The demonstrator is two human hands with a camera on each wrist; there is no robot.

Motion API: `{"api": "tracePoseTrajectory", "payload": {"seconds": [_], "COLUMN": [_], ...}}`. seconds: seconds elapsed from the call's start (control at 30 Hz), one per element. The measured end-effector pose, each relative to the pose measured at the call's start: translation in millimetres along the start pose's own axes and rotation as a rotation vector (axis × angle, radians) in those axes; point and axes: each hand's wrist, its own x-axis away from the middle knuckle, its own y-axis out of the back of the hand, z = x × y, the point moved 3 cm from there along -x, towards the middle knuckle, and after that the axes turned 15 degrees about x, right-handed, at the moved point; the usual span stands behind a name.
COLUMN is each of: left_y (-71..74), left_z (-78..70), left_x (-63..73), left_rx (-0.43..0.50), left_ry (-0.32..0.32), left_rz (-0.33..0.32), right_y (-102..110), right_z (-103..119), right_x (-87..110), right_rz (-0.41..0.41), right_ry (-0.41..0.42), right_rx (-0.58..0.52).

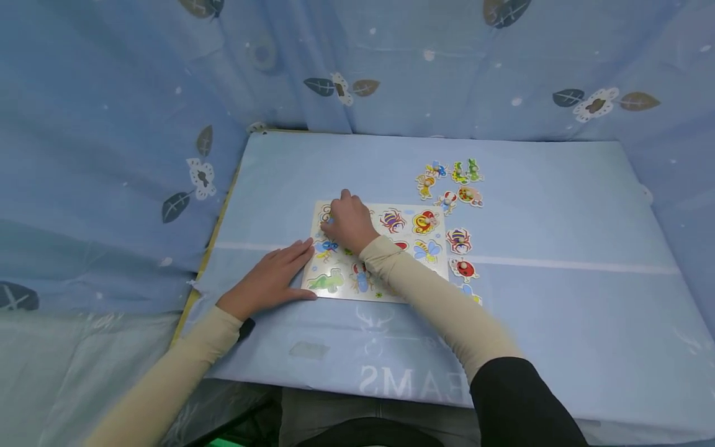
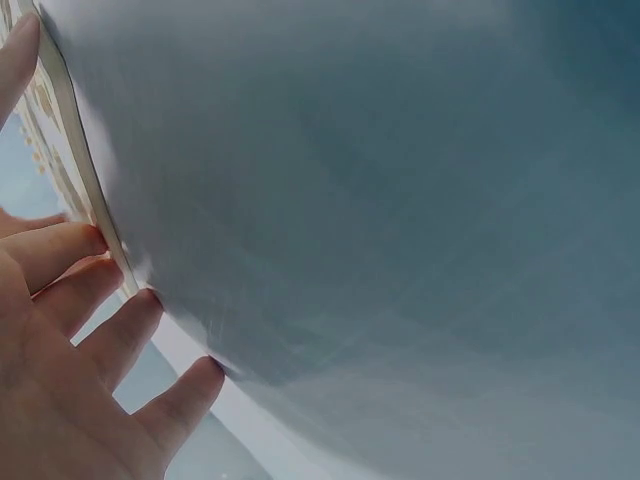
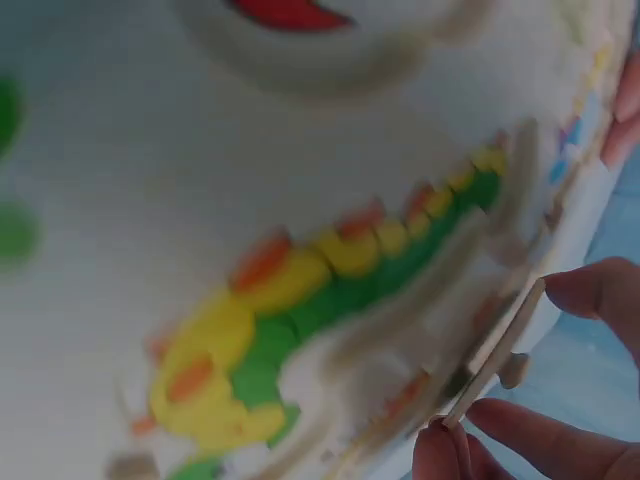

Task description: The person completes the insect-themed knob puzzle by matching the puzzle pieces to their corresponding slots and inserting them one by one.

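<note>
A wooden insect puzzle board lies on the table. Over its upper left part, my right hand pinches a thin wooden puzzle piece. In the right wrist view that piece stands edge-on, its small knob facing outward; its picture is hidden. Close beside it on the board is a caterpillar picture. My left hand rests flat with fingers spread, fingertips against the board's left edge. A butterfly piece with a knob sits in the board's upper right corner. My right forearm hides part of the lower row.
Several loose knobbed pieces lie behind and right of the board, among them a bee, a caterpillar, a spider and a ladybug. Blue patterned curtains hang behind and left of the cloth-covered table.
</note>
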Motion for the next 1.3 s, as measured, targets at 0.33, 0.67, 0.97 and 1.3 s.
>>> {"api": "tracePoseTrajectory", "payload": {"seconds": [0.33,0.67,0.97,1.3], "left_y": [-0.4,1.6,0.8,1.7], "left_z": [-0.1,-1.2,0.7,0.1], "left_x": [-0.2,-0.5,0.7,0.0], "left_rx": [-0.004,-0.018,-0.004,-0.009], "left_ry": [-0.008,-0.008,0.005,-0.017], "left_rz": [-0.003,-0.001,0.011,0.005], "right_y": [-3,1,-3,-2], "right_z": [6,0,10,15], "right_x": [-0.1,40.9,42.8,24.3], "right_rz": [-0.018,0.126,0.000,0.196], "right_ry": [0.020,0.378,0.381,0.302], "right_rx": [0.076,0.274,0.298,0.446]}}
